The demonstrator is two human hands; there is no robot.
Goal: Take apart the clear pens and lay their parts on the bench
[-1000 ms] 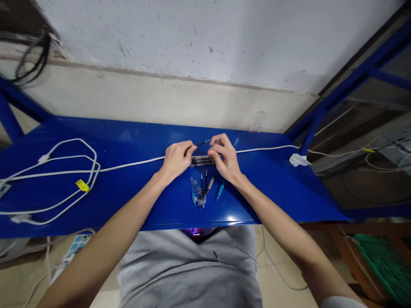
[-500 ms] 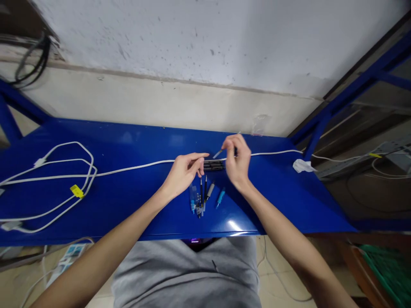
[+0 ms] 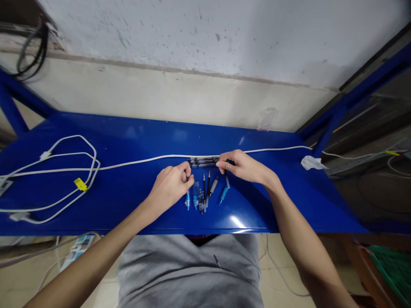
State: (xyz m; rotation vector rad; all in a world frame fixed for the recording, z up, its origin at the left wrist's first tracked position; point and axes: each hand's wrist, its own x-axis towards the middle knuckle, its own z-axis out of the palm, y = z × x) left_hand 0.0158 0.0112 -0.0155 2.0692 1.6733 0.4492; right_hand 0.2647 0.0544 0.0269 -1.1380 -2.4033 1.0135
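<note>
Both hands are down on the blue tabletop (image 3: 128, 141): my left hand (image 3: 170, 186) is curled by the loose pen parts (image 3: 205, 190), pinching a small blue-tipped piece (image 3: 188, 197), and my right hand (image 3: 245, 167) grips the end of the dark pen barrels (image 3: 203, 161). White cable (image 3: 141, 161) runs right behind them, almost touching, with its loops (image 3: 64, 171) well off left and a white plug (image 3: 311, 162) to the right.

Glossy blue shelf (image 3: 128, 141), white cable (image 3: 135, 162) with yellow tag (image 3: 81, 184), black and teal pen parts (image 3: 205, 190).
</note>
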